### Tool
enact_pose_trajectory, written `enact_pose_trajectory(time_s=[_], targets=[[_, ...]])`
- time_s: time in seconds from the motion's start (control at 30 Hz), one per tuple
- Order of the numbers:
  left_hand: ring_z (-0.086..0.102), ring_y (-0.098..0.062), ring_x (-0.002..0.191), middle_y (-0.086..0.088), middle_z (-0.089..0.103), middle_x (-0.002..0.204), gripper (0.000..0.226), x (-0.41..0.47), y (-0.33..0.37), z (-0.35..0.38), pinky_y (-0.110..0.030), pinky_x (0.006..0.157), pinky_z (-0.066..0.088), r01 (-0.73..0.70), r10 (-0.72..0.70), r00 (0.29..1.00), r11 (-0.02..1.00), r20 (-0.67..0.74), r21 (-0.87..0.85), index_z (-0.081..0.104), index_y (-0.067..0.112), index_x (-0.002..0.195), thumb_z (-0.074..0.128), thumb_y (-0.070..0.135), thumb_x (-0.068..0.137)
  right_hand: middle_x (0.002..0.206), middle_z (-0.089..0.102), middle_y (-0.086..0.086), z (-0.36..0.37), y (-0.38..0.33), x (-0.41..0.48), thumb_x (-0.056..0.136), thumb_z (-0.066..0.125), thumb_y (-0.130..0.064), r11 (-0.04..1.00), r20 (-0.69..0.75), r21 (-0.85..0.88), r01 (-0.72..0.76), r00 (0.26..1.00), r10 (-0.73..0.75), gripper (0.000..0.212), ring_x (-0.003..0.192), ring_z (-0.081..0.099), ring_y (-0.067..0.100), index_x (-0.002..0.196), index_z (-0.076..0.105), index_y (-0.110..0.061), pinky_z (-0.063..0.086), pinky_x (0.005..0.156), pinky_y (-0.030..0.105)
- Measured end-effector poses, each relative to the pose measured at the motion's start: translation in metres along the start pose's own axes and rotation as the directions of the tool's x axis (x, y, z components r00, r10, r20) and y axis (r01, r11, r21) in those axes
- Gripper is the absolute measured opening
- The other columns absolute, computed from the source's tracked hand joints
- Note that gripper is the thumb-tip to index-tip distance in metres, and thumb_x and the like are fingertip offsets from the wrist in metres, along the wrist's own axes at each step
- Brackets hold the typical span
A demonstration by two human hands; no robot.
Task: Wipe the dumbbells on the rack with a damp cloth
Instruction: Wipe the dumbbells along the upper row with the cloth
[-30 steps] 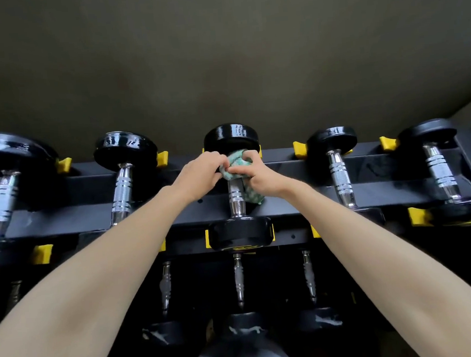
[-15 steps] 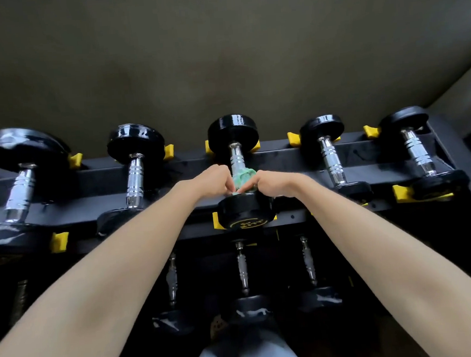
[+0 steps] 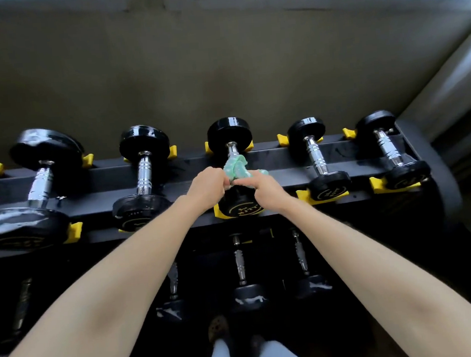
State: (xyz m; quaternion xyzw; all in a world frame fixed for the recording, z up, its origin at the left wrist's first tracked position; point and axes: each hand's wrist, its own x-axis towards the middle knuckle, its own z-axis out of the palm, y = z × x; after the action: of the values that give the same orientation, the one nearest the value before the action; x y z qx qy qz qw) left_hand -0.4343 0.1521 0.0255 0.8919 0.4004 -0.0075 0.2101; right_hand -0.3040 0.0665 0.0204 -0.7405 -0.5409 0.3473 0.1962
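your left hand [image 3: 207, 186] and right hand [image 3: 263, 188] each grip an end of the green cloth [image 3: 237, 169], looped around the middle dumbbell [image 3: 235, 167] handle on the rack [image 3: 171, 169], likely for scrubbing.

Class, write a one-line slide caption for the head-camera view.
The left hand and right hand grip a green cloth on the middle dumbbell in the rack.

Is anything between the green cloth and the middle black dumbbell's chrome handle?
Nothing visible. The crumpled green cloth lies against the middle black dumbbell's chrome handle, gripped by left hand and right hand.
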Motion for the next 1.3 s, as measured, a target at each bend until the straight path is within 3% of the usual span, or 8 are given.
enact_pose_trajectory(time_s=[0.3, 0.5, 0.63, 0.8, 0.9, 1.03, 1.1, 1.3], targets=[[0.056, -0.03, 0.091, -0.009, 0.06, 0.094, 0.025, -0.046, 0.03, 0.02, -0.033, 0.072, 0.042, 0.133, -0.133, 0.986, 0.991, 0.1, 0.008, 0.072, 0.012, 0.101, 0.051, 0.008, 0.089, 0.159, 0.009, 0.002, 0.011, 0.018, -0.051, 0.08, 0.031, 0.024, 0.987, 0.025, -0.099, 0.128, 0.992, -0.126, 0.065, 0.146, 0.006, 0.021, 0.126, 0.061, -0.01, 0.006, 0.113, 0.02], [0.046, -0.019, 0.067, -0.006, 0.055, 0.074, 0.022, -0.08, 0.031, 0.02, -0.026, 0.058, 0.039, 0.291, -0.247, 0.952, 0.913, 0.179, -0.285, 0.052, 0.008, 0.064, 0.048, 0.004, 0.086, 0.134, 0.053, 0.019, 0.009, 0.005, -0.075, 0.079, 0.027, 0.017, 0.997, 0.268, 0.076, -0.022, 0.963, 0.001, 0.066, 0.096, 0.058, 0.03, 0.127, 0.059, -0.016, 0.046, 0.075, 0.029], [0.042, -0.014, 0.071, -0.003, 0.047, 0.08, 0.019, -0.1, 0.014, -0.006, -0.025, 0.068, 0.036, 0.283, -0.364, 0.931, 0.648, 0.039, -0.707, 0.048, 0.014, 0.073, 0.048, 0.005, 0.089, 0.132, 0.051, 0.009, 0.011, -0.023, -0.073, 0.08, 0.044, -0.002, 0.909, 0.215, 0.389, -0.15, 0.974, 0.069, 0.052, 0.112, 0.054, 0.027, 0.128, 0.051, -0.019, 0.044, 0.091, 0.035], [0.047, -0.008, 0.075, 0.008, 0.05, 0.081, 0.011, -0.117, -0.016, -0.036, -0.024, 0.067, 0.038, 0.168, -0.39, 0.904, 0.698, -0.173, -0.696, 0.052, 0.013, 0.092, 0.041, 0.016, 0.096, 0.133, 0.041, 0.004, 0.028, -0.064, -0.065, 0.066, 0.071, -0.046, 0.91, 0.353, 0.397, -0.12, 0.935, -0.031, 0.072, 0.124, 0.043, 0.023, 0.127, 0.035, -0.029, 0.037, 0.105, 0.042], [0.042, -0.008, 0.067, 0.008, 0.046, 0.073, 0.017, -0.123, -0.037, -0.046, -0.025, 0.06, 0.033, 0.17, -0.385, 0.899, 0.745, -0.208, -0.645, 0.051, 0.014, 0.087, 0.04, 0.022, 0.097, 0.12, 0.039, 0.002, 0.042, -0.083, -0.053, 0.077, 0.072, -0.038, 0.973, 0.212, 0.227, 0.043, 0.973, -0.092, 0.053, 0.111, 0.045, 0.017, 0.115, 0.039, -0.022, 0.041, 0.088, 0.03], [0.04, -0.014, 0.058, 0.0, 0.044, 0.065, 0.036, -0.127, -0.072, -0.053, -0.029, 0.056, 0.03, 0.218, -0.372, 0.926, 0.664, -0.063, -0.715, 0.047, 0.014, 0.065, 0.057, 0.038, 0.09, 0.098, 0.054, 0.002, 0.055, -0.1, -0.031, 0.084, 0.056, -0.024, 0.988, 0.032, -0.043, 0.147, 0.989, -0.145, 0.016, 0.092, 0.05, 0.022, 0.097, 0.048, -0.017, 0.038, 0.073, 0.033], [0.057, -0.017, 0.067, -0.006, 0.061, 0.076, 0.026, -0.13, -0.092, -0.058, -0.028, 0.063, 0.045, 0.276, -0.25, 0.956, 0.603, 0.151, -0.748, 0.066, 0.004, 0.083, 0.069, 0.029, 0.083, 0.087, 0.055, 0.002, 0.066, -0.107, -0.019, 0.087, 0.049, -0.021, 0.988, 0.037, -0.131, 0.083, 0.996, -0.079, 0.005, 0.086, 0.048, 0.023, 0.088, 0.052, -0.016, 0.032, 0.071, 0.032], [0.067, -0.011, 0.071, -0.004, 0.071, 0.087, 0.015, -0.129, -0.152, -0.068, -0.02, 0.066, 0.053, 0.312, -0.127, 0.944, 0.642, 0.304, -0.7, 0.068, 0.008, 0.097, 0.069, 0.012, 0.083, 0.12, 0.048, -0.004, 0.1, -0.121, -0.007, 0.082, 0.054, -0.048, 0.935, 0.45, 0.285, -0.211, 0.891, 0.064, 0.046, 0.109, 0.042, 0.016, 0.114, 0.047, -0.016, 0.029, 0.09, 0.037]])
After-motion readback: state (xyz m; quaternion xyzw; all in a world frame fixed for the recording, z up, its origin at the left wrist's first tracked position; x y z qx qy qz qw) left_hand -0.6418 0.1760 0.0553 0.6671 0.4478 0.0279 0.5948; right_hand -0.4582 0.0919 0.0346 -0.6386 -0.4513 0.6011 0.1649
